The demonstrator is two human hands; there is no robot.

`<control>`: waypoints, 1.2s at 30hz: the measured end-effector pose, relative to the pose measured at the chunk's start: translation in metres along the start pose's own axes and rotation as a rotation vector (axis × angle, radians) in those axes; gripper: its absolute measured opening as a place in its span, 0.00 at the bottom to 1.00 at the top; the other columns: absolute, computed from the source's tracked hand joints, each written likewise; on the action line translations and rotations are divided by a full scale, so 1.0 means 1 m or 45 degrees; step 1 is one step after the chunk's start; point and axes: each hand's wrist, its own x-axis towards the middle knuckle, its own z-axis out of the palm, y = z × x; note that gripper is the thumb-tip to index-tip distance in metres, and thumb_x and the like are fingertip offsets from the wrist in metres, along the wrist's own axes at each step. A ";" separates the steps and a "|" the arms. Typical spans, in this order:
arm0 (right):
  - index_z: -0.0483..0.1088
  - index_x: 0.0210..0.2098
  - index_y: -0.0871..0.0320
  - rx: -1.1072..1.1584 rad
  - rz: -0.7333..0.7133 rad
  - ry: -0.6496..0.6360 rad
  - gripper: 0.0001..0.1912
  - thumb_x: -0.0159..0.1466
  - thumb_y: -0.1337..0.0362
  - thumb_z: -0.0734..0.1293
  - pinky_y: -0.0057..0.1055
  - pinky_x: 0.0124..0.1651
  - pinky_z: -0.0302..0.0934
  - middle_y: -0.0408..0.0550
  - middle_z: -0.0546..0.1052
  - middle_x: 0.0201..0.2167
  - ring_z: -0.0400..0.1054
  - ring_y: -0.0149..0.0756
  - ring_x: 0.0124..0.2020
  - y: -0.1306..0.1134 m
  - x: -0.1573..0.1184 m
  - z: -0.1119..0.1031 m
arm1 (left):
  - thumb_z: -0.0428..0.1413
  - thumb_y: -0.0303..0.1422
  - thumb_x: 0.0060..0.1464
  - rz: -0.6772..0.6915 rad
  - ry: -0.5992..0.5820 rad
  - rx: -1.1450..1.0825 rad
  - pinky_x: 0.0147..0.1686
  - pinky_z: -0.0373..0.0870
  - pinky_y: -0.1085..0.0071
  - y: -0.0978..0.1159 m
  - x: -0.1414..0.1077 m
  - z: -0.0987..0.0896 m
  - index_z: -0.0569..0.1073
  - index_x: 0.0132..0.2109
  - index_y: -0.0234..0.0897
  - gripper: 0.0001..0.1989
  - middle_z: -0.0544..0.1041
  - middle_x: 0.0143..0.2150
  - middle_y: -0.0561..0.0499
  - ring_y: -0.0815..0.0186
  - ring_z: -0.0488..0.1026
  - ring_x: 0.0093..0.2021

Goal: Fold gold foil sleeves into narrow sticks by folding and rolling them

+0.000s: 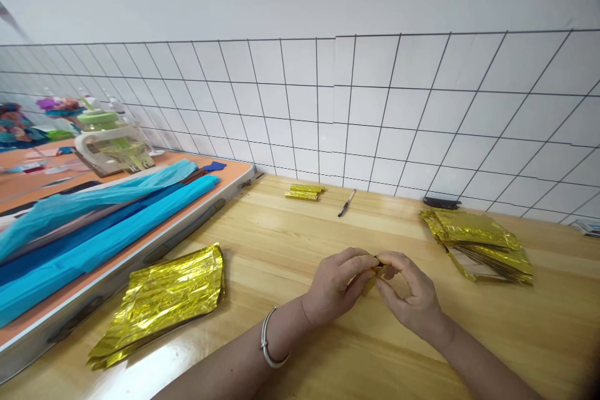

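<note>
Over the wooden table, my left hand and my right hand meet, both closed at the fingertips around a small piece of gold foil. Most of that piece is hidden behind the fingers, so its full shape cannot be made out. To the right lies a fanned stack of gold foil sheets. A second pile of shiny, creased gold foil sheets rests left of my left forearm. Beyond my hands, small rolled gold foil tubes lie side by side.
A pen lies near the tiled wall. On the left, a raised orange-topped table carries blue crepe paper and a green-lidded cup. A black object sits by the wall behind the right stack.
</note>
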 end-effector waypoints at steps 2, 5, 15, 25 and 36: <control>0.62 0.47 0.52 -0.040 0.016 0.008 0.19 0.57 0.70 0.63 0.31 0.35 0.67 0.47 0.72 0.38 0.68 0.34 0.34 -0.001 -0.001 0.003 | 0.49 0.25 0.57 -0.025 0.002 0.005 0.38 0.70 0.72 0.001 0.000 0.001 0.66 0.49 0.39 0.13 0.73 0.41 0.46 0.69 0.71 0.39; 0.61 0.48 0.51 -0.083 0.020 0.037 0.20 0.56 0.70 0.63 0.33 0.35 0.67 0.47 0.72 0.39 0.68 0.35 0.34 -0.002 -0.004 0.007 | 0.50 0.25 0.56 -0.051 0.016 0.013 0.37 0.70 0.72 0.001 0.001 0.001 0.67 0.48 0.38 0.12 0.73 0.40 0.47 0.68 0.71 0.39; 0.57 0.52 0.52 -0.173 0.040 0.143 0.22 0.58 0.70 0.62 0.34 0.36 0.66 0.47 0.71 0.38 0.67 0.35 0.35 -0.004 -0.010 0.018 | 0.50 0.25 0.56 -0.078 0.033 0.026 0.36 0.71 0.72 0.004 0.001 0.002 0.66 0.48 0.38 0.12 0.73 0.40 0.46 0.68 0.71 0.38; 0.57 0.51 0.53 -0.252 0.121 0.188 0.21 0.59 0.67 0.62 0.34 0.36 0.67 0.48 0.71 0.38 0.69 0.37 0.36 -0.006 -0.013 0.024 | 0.50 0.25 0.55 -0.094 0.030 0.015 0.37 0.71 0.72 0.007 0.002 0.004 0.67 0.47 0.39 0.12 0.73 0.41 0.47 0.68 0.71 0.40; 0.56 0.52 0.55 -0.296 0.176 0.195 0.24 0.57 0.68 0.62 0.37 0.37 0.68 0.51 0.72 0.40 0.70 0.40 0.39 -0.004 -0.012 0.029 | 0.50 0.25 0.55 -0.131 0.053 0.019 0.35 0.71 0.74 0.006 0.003 0.008 0.67 0.45 0.38 0.10 0.72 0.40 0.47 0.70 0.71 0.37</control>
